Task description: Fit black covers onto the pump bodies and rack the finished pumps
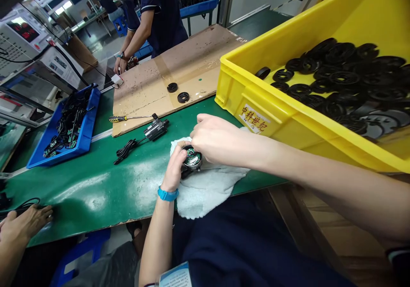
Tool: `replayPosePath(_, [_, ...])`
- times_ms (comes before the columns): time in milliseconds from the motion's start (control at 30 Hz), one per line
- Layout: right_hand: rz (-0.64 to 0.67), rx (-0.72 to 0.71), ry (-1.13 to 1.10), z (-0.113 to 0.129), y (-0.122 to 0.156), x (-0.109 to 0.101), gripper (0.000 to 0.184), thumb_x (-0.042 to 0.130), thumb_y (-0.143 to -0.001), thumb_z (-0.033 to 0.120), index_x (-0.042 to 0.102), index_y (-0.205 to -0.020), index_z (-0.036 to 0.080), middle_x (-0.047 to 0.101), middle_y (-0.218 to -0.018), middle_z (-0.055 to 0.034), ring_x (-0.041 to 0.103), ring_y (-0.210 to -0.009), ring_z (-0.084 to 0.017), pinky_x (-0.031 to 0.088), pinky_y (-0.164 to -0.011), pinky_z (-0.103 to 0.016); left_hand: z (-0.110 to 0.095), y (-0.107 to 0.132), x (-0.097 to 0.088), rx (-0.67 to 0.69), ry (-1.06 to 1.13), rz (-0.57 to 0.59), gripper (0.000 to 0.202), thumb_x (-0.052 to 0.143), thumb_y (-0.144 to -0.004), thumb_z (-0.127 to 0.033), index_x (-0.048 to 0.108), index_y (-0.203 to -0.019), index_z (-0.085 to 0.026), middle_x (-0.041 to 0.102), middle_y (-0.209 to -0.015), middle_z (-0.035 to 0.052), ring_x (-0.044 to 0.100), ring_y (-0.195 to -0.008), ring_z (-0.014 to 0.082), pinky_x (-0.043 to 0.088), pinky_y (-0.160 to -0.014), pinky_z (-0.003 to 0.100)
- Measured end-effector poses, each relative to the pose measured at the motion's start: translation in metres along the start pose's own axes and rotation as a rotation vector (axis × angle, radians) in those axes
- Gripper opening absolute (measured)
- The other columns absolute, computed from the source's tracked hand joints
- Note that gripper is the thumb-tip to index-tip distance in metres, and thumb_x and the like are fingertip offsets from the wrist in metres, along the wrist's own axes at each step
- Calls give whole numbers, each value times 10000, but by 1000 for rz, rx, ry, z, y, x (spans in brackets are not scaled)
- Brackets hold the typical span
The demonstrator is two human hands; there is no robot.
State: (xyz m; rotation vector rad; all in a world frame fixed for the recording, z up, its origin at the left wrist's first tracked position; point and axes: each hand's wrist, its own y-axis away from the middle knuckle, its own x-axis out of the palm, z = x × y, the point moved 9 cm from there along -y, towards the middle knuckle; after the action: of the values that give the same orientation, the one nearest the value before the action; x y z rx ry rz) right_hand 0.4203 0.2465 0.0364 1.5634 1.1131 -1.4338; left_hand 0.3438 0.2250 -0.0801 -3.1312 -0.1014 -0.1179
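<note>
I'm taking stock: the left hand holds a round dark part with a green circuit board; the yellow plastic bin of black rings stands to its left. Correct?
No: the head view shows the yellow plastic bin right of the round part, which the left hand holds.

The left forearm (156,240) is raised steeply from the lower edge of the view, and the left wrist (171,183) is held nearly in line with it. The left hand (174,167) is curled in a grip, its thumb (180,156) turned uppermost. The right forearm (288,159) is stretched in slantwise from the right edge. The right hand (213,137) is placed close beside the left, its back turned upward and its fingers folded under; their tips are hidden.
</note>
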Motion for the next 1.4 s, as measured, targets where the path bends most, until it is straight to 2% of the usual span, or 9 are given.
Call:
replayPosePath(133, [-24,-9,5,2,-2,-1,265,524,-864,77,594,-628,173,668,-642,-70,552,-610,-205,285,-775,-390,-8,-6,2,34,16,-13,210,564,-913,-337,710,-1009,-221,683,-1018,20,590,-1026,215,472,-931,296])
replayPosePath(267, [26,-5,9,2,-1,-1,270,509,-867,64,588,-633,174,672,-663,-73,573,-624,-218,295,-781,-391,-1,-7,0,-26,5,-27,238,569,-842,-230,704,-1038,-226,692,-1067,5,588,-1055,214,462,-929,292])
replayPosePath(567, [40,-6,13,2,-2,-3,271,507,-849,41,581,-625,175,670,-665,-71,593,-637,-217,296,-770,-383,-4,-7,0,-19,1,-11,275,551,-839,-331,697,-1051,-232,688,-1085,31,596,-1078,243,489,-944,338])
replayPosePath(767, [25,-10,5,1,-3,-3,271,499,-838,40,586,-621,176,657,-654,-72,582,-625,-221,282,-756,-390,-4,-9,0,-68,-3,-59,156,654,-754,-225,677,-909,-214,651,-866,-11,565,-839,176,478,-779,280])
replayPosePath(900, [43,11,-39,-1,-4,-2,211,512,-830,31,665,-751,153,693,-738,-86,597,-670,-231,285,-774,-390,-4,-11,1,-78,53,-69,181,675,-749,-240,668,-926,-206,634,-871,-19,554,-818,154,455,-756,254])
replayPosePath(1033, [32,88,-136,-9,-2,-6,235,508,-914,81,712,-809,132,714,-801,-106,610,-730,-226,303,-806,-379,-5,-11,-4,-51,80,-125,203,661,-742,-257,642,-937,-204,626,-932,-1,568,-843,155,463,-786,255])
replayPosePath(1167, [41,155,-290,-20,7,-4,263,541,-968,154,747,-807,135,709,-792,-95,622,-800,-229,345,-867,-374,-9,-9,1,-30,93,-95,186,649,-767,-256,623,-946,-211,616,-936,-1,568,-844,152,464,-800,257])
replayPosePath(1300, [-65,204,-492,-38,21,2,187,600,-966,217,777,-980,158,730,-932,-92,648,-938,-254,416,-910,-381,-14,-7,2,-11,99,-93,169,643,-775,-245,619,-938,-209,610,-948,2,567,-862,157,460,-799,259])
replayPosePath(1400, [-258,269,-640,-47,35,5,289,670,-922,262,721,-1193,177,710,-1153,-107,661,-1042,-266,493,-887,-376,-15,-6,3,-12,73,-89,159,639,-780,-254,613,-931,-208,608,-930,5,571,-858,166,460,-784,266])
